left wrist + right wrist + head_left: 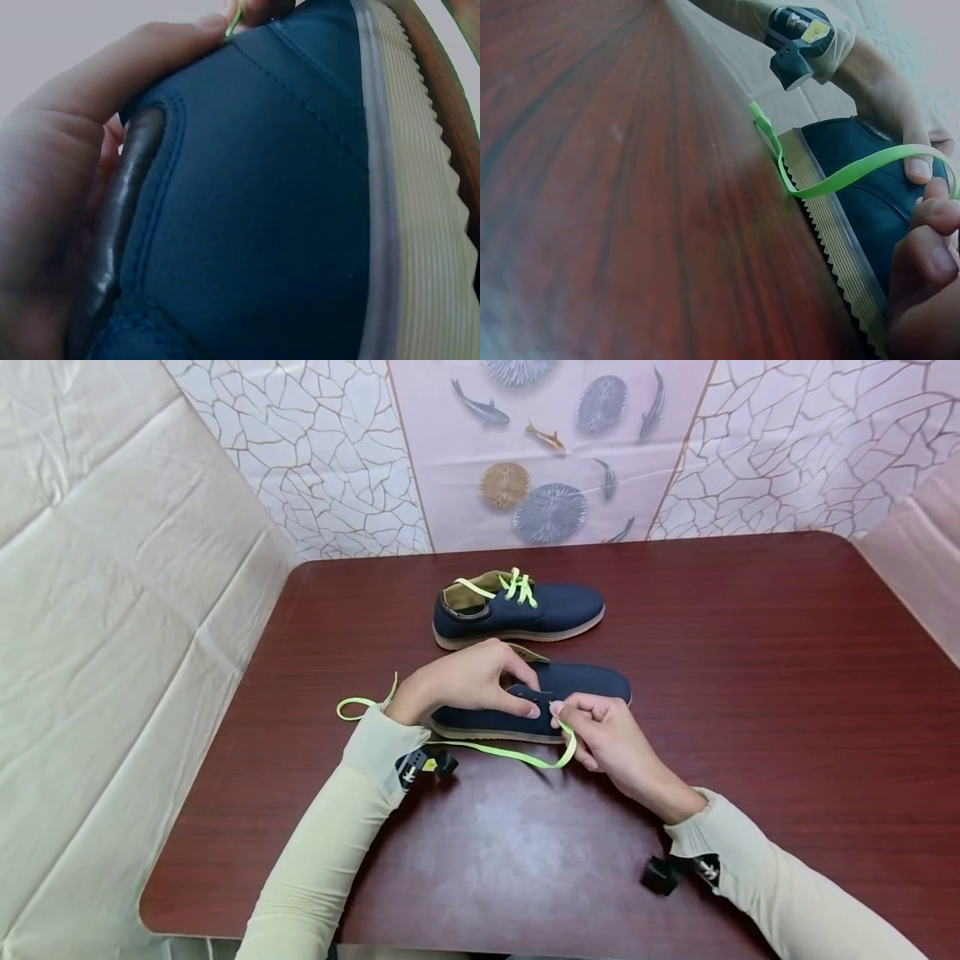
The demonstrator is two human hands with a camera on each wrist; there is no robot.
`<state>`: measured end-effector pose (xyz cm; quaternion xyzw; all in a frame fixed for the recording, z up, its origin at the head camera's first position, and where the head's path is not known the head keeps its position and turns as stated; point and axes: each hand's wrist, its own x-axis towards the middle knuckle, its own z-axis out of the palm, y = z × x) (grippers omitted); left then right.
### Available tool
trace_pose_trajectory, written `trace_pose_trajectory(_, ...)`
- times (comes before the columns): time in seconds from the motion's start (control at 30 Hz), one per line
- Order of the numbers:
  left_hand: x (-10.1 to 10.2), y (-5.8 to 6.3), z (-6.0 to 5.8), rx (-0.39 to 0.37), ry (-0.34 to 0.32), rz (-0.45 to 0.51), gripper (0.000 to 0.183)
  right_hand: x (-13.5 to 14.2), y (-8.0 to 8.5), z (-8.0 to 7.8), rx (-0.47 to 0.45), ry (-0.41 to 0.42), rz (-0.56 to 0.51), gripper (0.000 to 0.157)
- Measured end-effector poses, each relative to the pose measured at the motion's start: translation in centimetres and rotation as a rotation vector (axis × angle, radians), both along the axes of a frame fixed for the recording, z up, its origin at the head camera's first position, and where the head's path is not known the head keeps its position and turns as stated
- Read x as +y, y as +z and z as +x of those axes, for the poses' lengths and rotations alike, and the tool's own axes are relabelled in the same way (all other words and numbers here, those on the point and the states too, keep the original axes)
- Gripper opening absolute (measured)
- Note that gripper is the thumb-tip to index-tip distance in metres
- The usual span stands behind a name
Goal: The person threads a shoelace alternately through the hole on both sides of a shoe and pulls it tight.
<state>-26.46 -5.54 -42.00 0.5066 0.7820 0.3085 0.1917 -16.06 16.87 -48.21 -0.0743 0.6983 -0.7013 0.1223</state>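
A navy shoe (480,722) lies on its sole near the middle of the table, toe to the right. My left hand (480,677) grips its eyelet flap, thumb along the outer side and the other fingers partly hidden at the opening. In the left wrist view, the thumb (172,49) reaches up to the eyelet edge. At the front eyelet, my right hand (607,735) pinches a neon yellow-green shoelace (517,754) close to the leather. The lace loops below that hand and runs left along the sole, as the right wrist view also shows.
Just behind stands the matching navy shoe (558,606), its yellow-green lace (517,589) threaded through the eyelets. More lace (356,702) curls on the dark red table (750,677) left of my left wrist. A patterned cloth wall (337,468) rises along the back.
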Motion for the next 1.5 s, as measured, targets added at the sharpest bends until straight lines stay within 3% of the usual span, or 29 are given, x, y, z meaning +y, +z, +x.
trace_pose_trajectory(0.13,-0.3,-0.1,0.1,-0.039,0.001,0.008,0.016,-0.1,-0.3,0.0,0.047,0.006,0.028,0.031)
trace_pose_trajectory(0.3,-0.4,0.1,0.1,-0.065,0.103,0.009,0.042,-0.2,-0.6,0.0,0.064,0.002,0.015,0.031)
trace_pose_trajectory(0.4,-0.2,0.1,-0.1,-0.049,0.138,0.013,0.034,-0.2,-0.8,-0.1,0.068,-0.002,0.009,0.03)
trace_pose_trajectory(0.5,0.0,0.0,-0.3,-0.062,0.127,0.012,0.028,-0.1,-0.8,-0.1,0.066,-0.008,0.01,0.03)
trace_pose_trajectory(0.7,0.0,0.1,-0.3,-0.144,0.143,-0.029,0.029,-0.1,-0.7,-0.1,0.048,-0.017,0.009,0.03)
trace_pose_trajectory(0.93,0.2,0.3,-0.4,-0.064,0.098,-0.114,0.027,-0.1,-0.8,-0.1,0.05,-0.014,0.004,0.031)
trace_pose_trajectory(1.2,0.2,0.2,-0.1,-0.051,0.075,-0.079,0.044,-0.2,-0.9,-0.2,0.049,-0.007,0.006,0.028)
trace_pose_trajectory(1.5,0.7,0.1,0.0,0.028,0.114,-0.099,0.018,0.0,-0.7,-0.1,0.041,-0.007,0.047,0.031)
